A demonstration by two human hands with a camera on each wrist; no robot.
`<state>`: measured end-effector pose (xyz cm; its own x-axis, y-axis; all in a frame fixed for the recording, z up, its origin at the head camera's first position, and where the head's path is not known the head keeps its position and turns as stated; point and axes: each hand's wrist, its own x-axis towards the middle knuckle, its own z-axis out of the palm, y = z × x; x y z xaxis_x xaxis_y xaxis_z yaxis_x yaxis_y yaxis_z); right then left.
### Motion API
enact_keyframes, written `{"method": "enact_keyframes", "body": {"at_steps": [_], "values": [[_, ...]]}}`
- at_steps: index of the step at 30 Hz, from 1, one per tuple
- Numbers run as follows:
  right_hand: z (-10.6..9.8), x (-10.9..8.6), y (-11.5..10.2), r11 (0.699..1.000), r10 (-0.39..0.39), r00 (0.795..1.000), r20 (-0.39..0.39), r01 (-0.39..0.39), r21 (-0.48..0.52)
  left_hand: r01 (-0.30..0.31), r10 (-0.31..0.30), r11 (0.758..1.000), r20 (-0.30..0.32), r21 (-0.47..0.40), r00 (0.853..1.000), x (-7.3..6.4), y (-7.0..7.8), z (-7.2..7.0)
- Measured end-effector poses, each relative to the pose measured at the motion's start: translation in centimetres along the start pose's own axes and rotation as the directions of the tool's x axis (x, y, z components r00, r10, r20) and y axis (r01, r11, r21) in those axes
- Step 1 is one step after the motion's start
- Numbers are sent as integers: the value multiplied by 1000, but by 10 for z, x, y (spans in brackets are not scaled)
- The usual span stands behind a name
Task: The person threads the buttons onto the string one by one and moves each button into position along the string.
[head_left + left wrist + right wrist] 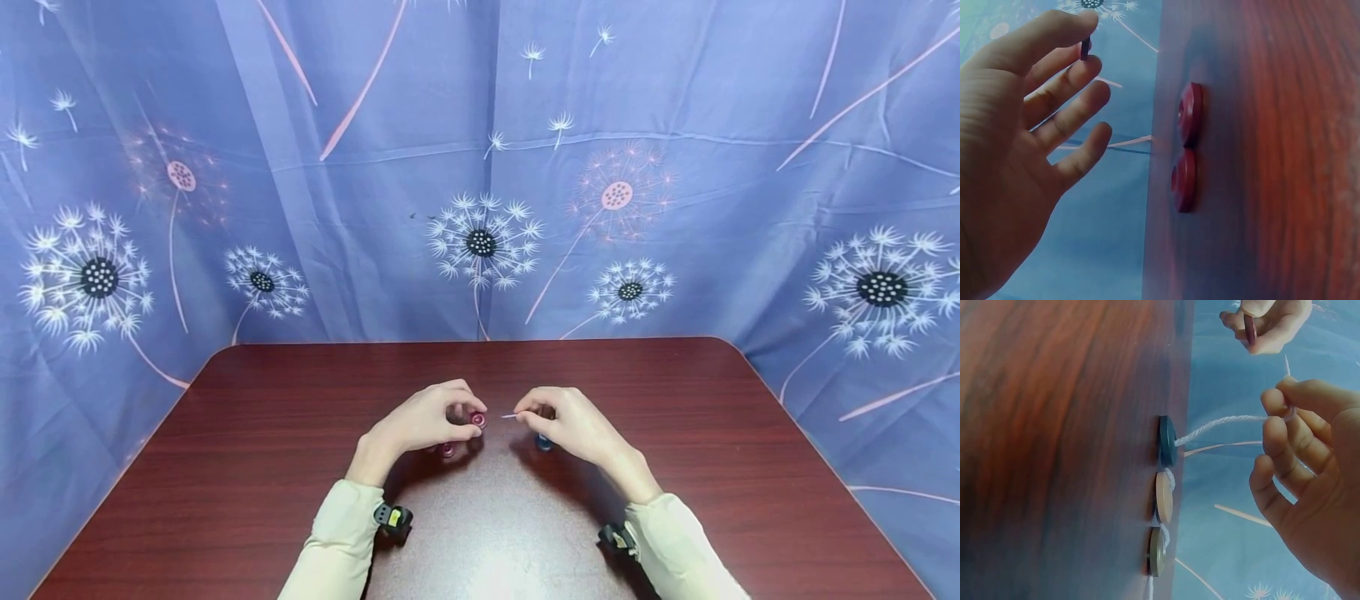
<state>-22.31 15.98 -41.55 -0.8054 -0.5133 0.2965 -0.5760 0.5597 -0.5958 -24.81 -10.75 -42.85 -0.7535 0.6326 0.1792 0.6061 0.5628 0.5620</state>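
My left hand point(429, 419) pinches a dark red button point(478, 420) between thumb and fingertips, above the table. Beneath that hand, two more red buttons point(1190, 115) lie touching on the wood. Opposite, my right hand point(567, 423) pinches a white cord point(1219, 424), whose thin end point(1287, 365) sticks out past the fingertips toward the red button. A gap separates the cord's end from the held button. Lower down, the cord runs through a dark teal button point(1167, 441), a tan button point(1164, 497) and an olive button point(1157, 552) in a row on the table.
The dark red-brown wooden table point(247, 467) has a bright glare patch at its front middle. A blue curtain point(360, 208) with dandelion prints hangs behind it and along both sides. Each wrist wears a small black camera on a strap.
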Motion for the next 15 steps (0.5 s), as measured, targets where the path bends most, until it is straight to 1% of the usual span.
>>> {"method": "enact_keyframes", "body": {"at_steps": [5, 15], "values": [[-1, 0, -2, 1000, 7, 1000, 5, -7, -9, -14, 14, 1000, -34, -1, 999, 0, 3, 0], [-1, 0, -2, 1000, 13, 1000, -5, -13, -3, -16, 16, 1000, -66, -11, 998, 1, 6, 1]]}}
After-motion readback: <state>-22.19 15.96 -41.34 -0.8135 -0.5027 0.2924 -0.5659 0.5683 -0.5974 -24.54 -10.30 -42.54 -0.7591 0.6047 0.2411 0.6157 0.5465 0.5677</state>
